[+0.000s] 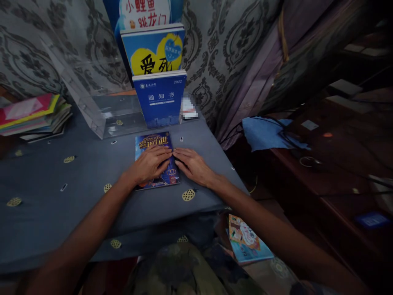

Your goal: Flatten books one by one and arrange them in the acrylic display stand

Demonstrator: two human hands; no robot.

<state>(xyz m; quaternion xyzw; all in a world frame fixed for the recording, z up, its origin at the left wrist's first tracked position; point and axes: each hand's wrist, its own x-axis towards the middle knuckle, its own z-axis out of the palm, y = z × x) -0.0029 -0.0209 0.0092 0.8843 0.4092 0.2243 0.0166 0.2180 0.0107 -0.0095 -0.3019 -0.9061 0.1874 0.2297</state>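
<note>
A dark blue book point(153, 141) with gold lettering lies flat on the grey tablecloth point(92, 180). My left hand point(150, 164) rests palm down on its cover, fingers stretched out. My right hand point(192, 164) lies flat beside it at the book's right edge, fingertips touching the cover and nearly meeting my left fingers. Behind the book, a clear tiered stand point(104, 110) holds three blue books upright: the front one point(160, 100) marked 2022, a second point(153, 49) with a yellow shape, and a third point(144, 14) at the top.
A pile of colourful books point(33, 116) sits at the table's left. A picture book point(247, 241) lies below the table's right edge. A dark wooden cabinet with a blue cloth point(267, 133) and cables stands to the right. Patterned curtains hang behind.
</note>
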